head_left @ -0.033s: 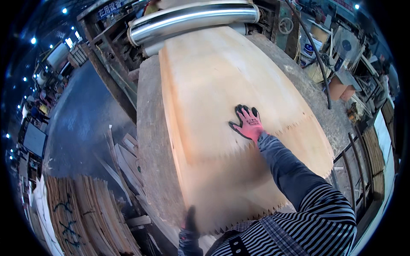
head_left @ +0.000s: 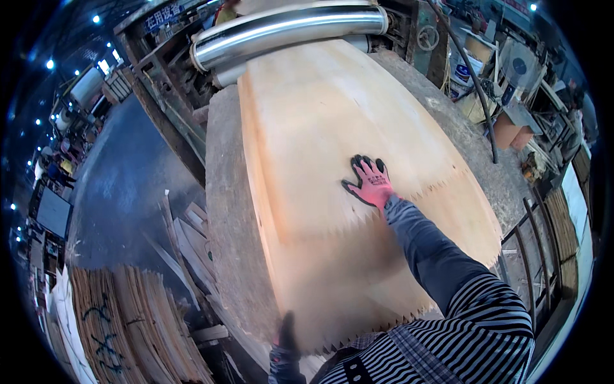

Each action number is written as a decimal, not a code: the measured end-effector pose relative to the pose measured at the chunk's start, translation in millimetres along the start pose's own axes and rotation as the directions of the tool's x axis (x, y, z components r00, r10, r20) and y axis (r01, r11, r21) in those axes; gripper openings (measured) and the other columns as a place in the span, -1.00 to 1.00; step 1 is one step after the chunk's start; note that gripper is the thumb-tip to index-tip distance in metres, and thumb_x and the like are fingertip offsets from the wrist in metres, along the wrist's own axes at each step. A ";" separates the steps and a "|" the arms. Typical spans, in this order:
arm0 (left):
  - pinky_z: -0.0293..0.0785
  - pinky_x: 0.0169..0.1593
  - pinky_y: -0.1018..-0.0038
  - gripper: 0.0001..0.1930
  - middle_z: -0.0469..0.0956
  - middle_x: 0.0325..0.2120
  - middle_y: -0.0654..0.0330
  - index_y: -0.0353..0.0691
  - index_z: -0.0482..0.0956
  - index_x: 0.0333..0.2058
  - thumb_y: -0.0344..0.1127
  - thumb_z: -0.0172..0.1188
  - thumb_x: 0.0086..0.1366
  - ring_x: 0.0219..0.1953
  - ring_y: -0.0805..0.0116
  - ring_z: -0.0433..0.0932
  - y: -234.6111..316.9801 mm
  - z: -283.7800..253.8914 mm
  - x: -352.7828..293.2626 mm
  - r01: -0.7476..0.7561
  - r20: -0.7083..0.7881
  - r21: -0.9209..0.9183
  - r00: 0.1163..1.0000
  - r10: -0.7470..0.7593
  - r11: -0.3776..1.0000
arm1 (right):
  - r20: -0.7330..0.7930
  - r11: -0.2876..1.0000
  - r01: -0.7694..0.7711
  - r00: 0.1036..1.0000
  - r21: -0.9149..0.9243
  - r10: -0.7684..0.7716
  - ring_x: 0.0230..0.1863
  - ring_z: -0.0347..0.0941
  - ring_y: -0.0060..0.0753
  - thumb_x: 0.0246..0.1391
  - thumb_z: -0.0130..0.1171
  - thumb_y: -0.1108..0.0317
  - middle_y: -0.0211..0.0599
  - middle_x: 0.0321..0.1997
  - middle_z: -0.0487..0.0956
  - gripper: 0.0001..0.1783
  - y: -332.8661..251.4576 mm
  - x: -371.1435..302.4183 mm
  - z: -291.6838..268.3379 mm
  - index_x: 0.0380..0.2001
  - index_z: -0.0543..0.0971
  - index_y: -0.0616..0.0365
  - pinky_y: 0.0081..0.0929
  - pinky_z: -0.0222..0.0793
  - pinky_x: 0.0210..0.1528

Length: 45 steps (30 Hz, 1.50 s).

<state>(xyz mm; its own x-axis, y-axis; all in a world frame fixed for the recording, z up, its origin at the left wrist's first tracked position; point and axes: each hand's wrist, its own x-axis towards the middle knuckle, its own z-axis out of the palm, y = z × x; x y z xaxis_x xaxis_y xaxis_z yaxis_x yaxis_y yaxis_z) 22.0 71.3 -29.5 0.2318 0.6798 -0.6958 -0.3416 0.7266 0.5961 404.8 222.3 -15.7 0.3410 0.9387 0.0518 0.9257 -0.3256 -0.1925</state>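
Observation:
Pale wood veneer sheets (head_left: 320,147) with jagged, saw-toothed near ends lie overlapped on a worn grey table (head_left: 227,192). Their far end reaches a shiny metal roller (head_left: 291,32). My right hand (head_left: 371,182), in a pink glove with black fingertips, rests flat on the upper sheet with its fingers spread, just beyond that sheet's jagged end. At the near left corner of the lower sheet is my left hand (head_left: 286,329), also gloved. It is blurred and partly dark, so its grip on the edge cannot be made out. The lower sheet's near end comes up to my striped clothing.
A stack of veneer (head_left: 137,320) stands at the lower left, with loose offcuts (head_left: 192,237) beside the table. A dark metal bar (head_left: 470,77) slants down at the right. Farther right are a cardboard box (head_left: 511,128) and a metal rack (head_left: 534,256).
Hardly anything differs. My right hand sits a few pixels higher on the veneer, and the left hand stays at the sheet's corner.

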 end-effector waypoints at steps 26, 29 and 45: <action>-0.13 0.18 0.42 -0.45 -0.12 0.15 0.04 -0.31 -0.09 0.12 -0.32 -0.14 0.20 0.18 0.28 -0.10 11.3 83.4 -82.7 -0.814 0.788 -0.039 0.332 0.518 0.580 | -0.051 0.838 0.400 0.910 0.371 -0.412 0.16 -0.08 0.18 -0.29 0.22 0.10 0.14 0.14 0.01 -0.06 14.6 -376.4 -17.5 0.10 -0.02 0.24 -0.01 -0.12 0.13; -0.12 0.16 0.44 -0.45 -0.10 0.15 0.06 -0.37 -0.14 0.12 -0.29 -0.21 0.22 0.17 0.31 -0.07 6.7 88.1 -88.8 -0.827 0.772 -0.065 0.313 0.553 0.559 | -0.289 0.792 0.465 0.882 0.397 -0.373 0.09 0.08 0.15 -0.10 0.01 0.24 0.11 0.08 0.14 -0.39 -16.8 -369.1 -31.6 0.03 0.13 0.25 -0.08 0.04 0.07; 0.10 0.09 0.32 -0.23 0.08 0.02 -0.19 -0.36 -0.05 0.09 -0.16 0.14 -0.01 0.06 -0.07 0.11 -56.9 -35.1 -27.7 -0.335 0.200 0.934 0.778 0.596 0.123 | -0.473 0.898 0.424 0.819 0.119 -0.324 -0.09 0.29 0.00 -0.30 0.11 0.31 -0.07 -0.11 0.37 -0.51 -36.5 -221.1 -85.9 -0.17 0.38 0.18 -0.22 0.23 -0.06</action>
<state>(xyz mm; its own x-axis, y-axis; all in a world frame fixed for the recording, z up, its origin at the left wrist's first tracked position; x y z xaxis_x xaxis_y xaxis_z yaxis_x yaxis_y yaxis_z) 3.1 7.6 -58.2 0.1590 0.9816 -0.1058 0.7309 -0.0450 0.6810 309.7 16.9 64.1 0.0566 0.8209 0.5683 0.9563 0.1190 -0.2672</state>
